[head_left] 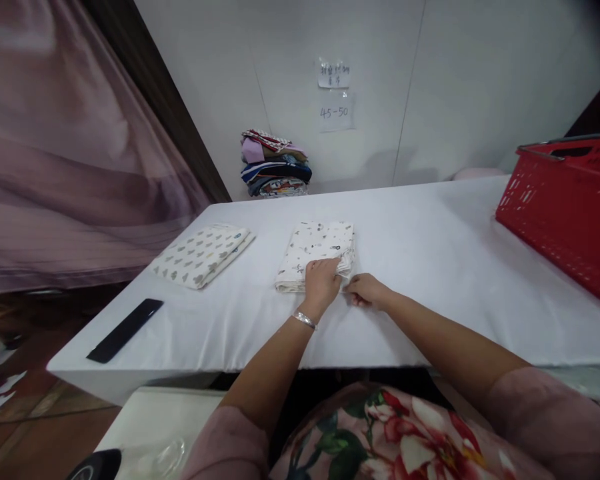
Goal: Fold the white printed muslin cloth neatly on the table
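In the head view, a folded white cloth [316, 243] with a small dark print lies in the middle of the table. My left hand [323, 283] rests on its near right part, the thumb and fingers closed on a raised, bunched fold. Just to the right, my right hand [367, 291] pinches the cloth's near right corner, fingers pressed together. Left of both hands lies a second folded cloth [200, 257], white with grey cloud-like shapes, touched by neither hand.
A black flat strip [125, 330] lies near the front left edge of the white-covered table [250, 333]. A red basket [565, 207] stands at the right. Folded fabrics [275, 167] are stacked at the back, below paper notes [336, 110] on the wall. A pink curtain [80, 147] hangs left.
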`<state>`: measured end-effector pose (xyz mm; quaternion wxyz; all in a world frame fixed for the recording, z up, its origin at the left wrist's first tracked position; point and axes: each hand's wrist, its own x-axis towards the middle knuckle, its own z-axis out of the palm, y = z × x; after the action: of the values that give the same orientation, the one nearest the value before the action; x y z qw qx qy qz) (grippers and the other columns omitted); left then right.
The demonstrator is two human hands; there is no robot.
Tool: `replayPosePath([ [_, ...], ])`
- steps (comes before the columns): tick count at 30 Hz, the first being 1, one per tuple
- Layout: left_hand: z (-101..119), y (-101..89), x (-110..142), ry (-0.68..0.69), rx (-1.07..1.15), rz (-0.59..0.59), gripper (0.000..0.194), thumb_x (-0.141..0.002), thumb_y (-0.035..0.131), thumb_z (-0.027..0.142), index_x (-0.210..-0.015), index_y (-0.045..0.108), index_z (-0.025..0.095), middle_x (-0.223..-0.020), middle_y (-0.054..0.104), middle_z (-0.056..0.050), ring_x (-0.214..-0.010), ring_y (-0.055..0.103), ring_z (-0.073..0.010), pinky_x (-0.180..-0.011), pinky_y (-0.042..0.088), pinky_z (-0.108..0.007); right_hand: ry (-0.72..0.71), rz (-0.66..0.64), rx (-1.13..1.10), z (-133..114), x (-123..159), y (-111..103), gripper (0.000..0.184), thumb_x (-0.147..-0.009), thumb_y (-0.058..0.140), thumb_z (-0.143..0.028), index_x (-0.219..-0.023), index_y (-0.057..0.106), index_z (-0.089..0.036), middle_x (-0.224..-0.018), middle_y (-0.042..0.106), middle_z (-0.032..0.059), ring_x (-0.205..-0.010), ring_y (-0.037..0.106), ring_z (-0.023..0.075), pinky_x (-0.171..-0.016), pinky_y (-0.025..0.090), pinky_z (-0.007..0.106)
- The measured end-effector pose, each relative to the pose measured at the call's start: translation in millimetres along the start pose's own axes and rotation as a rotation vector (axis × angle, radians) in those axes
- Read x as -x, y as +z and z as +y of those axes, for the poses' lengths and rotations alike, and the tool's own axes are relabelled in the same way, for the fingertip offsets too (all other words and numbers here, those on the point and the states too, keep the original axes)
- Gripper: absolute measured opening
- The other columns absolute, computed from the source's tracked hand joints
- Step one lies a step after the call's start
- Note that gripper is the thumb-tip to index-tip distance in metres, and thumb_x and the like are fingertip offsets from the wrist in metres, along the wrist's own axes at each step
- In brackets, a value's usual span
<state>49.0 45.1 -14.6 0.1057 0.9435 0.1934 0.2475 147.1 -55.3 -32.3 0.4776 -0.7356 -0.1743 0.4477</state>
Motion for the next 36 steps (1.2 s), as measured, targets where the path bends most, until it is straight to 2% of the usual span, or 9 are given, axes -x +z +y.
replayPosePath([
  [2,-0.5,-0.2,0.0,0.003,0.007,-0.003,0.038,-0.075,0.056,0.012,-0.111,0.061,0.024,-0.108,0.067,-0.002,-0.104,0.056,-0.0212,-0.094,0.035,-0.038,-0.033,0.017,-0.089,4.0,5.3,-2.2,0.021,-0.068,0.067,-0.015,-0.06,0.048,-0.019,-0.039,0.054,-0.0026,-0.034,0.05,0.0093,-0.027,0.027,0.014],
  [4,-0.7,-0.6,-0.7,-0.001,0.01,-0.007,0.037,-0.075,0.056,0.012,-0.11,0.061,0.024,-0.108,0.067,-0.002,-0.104,0.056,-0.0213,-0.094,0.036,-0.038,-0.062,0.027,-0.216,6.8,10.4,-2.5,0.022,-0.067,0.067,-0.013,-0.061,0.047,-0.019,-0.047,0.058,-0.0008,-0.045,0.057,0.0115,-0.031,0.035,0.014],
  [7,-0.6,-1.6,-2.4,-0.007,0.012,-0.008,0.036,-0.076,0.056,0.012,-0.11,0.061,0.023,-0.109,0.067,-0.003,-0.104,0.056,-0.0216,-0.093,0.036,-0.038,-0.092,-0.003,-0.466,9.8,12.8,1.9,0.023,-0.065,0.066,-0.009,-0.062,0.046,-0.018,-0.061,0.064,0.0019,-0.065,0.066,0.0158,-0.051,0.054,0.021],
  [11,-0.7,-1.5,-2.3,-0.01,0.028,-0.004,0.037,-0.075,0.055,0.011,-0.109,0.062,0.024,-0.107,0.068,-0.002,-0.103,0.057,-0.0213,-0.093,0.037,-0.038,-0.096,-0.113,-0.722,12.3,7.3,10.9,0.014,-0.071,0.064,-0.01,-0.07,0.052,-0.016,-0.075,0.068,0.0042,-0.074,0.068,0.0164,-0.07,0.058,0.03],
  [13,-0.6,-0.7,-1.2,-0.011,0.035,-0.005,0.038,-0.074,0.054,0.01,-0.109,0.062,0.024,-0.107,0.068,-0.001,-0.102,0.057,-0.0211,-0.093,0.037,-0.038,-0.064,-0.143,-0.735,12.3,5.1,13.6,0.004,-0.077,0.06,-0.013,-0.078,0.057,-0.015,-0.078,0.068,0.0053,-0.071,0.067,0.014,-0.069,0.057,0.028],
  [15,-0.5,0.1,-0.2,-0.012,0.032,-0.008,0.038,-0.074,0.054,0.01,-0.109,0.062,0.024,-0.106,0.068,-0.002,-0.102,0.057,-0.0214,-0.093,0.037,-0.038,-0.038,-0.132,-0.694,11.8,5.4,14.1,0.003,-0.079,0.056,-0.012,-0.08,0.058,-0.014,-0.074,0.067,0.0046,-0.062,0.064,0.0106,-0.059,0.054,0.022],
  [20,-0.1,0.4,1.4,-0.004,0.02,0.005,0.038,-0.076,0.053,0.01,-0.11,0.062,0.024,-0.107,0.067,-0.002,-0.103,0.057,-0.0215,-0.093,0.038,-0.038,-0.013,-0.078,-0.626,14.2,17.7,6.6,0.011,-0.076,0.055,-0.008,-0.07,0.051,-0.015,-0.061,0.06,0.0008,-0.047,0.054,0.0069,-0.037,0.035,0.014],
  [30,10.0,3.9,17.6,0.085,-0.034,-0.053,0.039,-0.076,0.051,0.009,-0.112,0.058,0.022,-0.107,0.066,-0.005,-0.103,0.056,-0.0216,-0.092,0.039,-0.039,0.038,-0.101,-0.723,11.5,34.3,1.2,0.011,-0.076,0.052,-0.008,-0.067,0.05,-0.015,-0.058,0.056,-0.0007,-0.042,0.045,0.0035,-0.033,0.023,0.012],
  [36,13.9,-3.7,26.6,0.102,-0.034,-0.106,0.048,-0.075,0.051,0.01,-0.121,0.051,0.021,-0.115,0.063,-0.008,-0.11,0.053,-0.0226,-0.103,0.031,-0.044,0.054,-0.074,-0.701,6.5,37.0,-0.1,0.01,-0.074,0.049,-0.009,-0.067,0.054,-0.013,-0.062,0.059,0.001,-0.041,0.043,0.0027,-0.032,0.023,0.012],
])
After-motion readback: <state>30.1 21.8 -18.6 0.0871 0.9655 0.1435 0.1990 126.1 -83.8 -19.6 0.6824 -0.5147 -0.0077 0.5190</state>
